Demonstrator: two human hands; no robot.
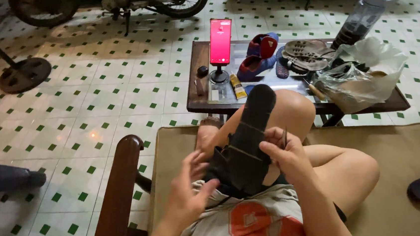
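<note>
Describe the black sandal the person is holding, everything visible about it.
The black sandal is long, dark and matte, looking like rubber or foam. It is held sole-up, its rounded end rising over the bent knee and its wider strap end low near the shirt. Thin pale lines cross the sole. The left hand grips the lower end from the side; the right hand presses its right edge while pinching a thin needle-like tool. It rests on the person's lap.
</note>
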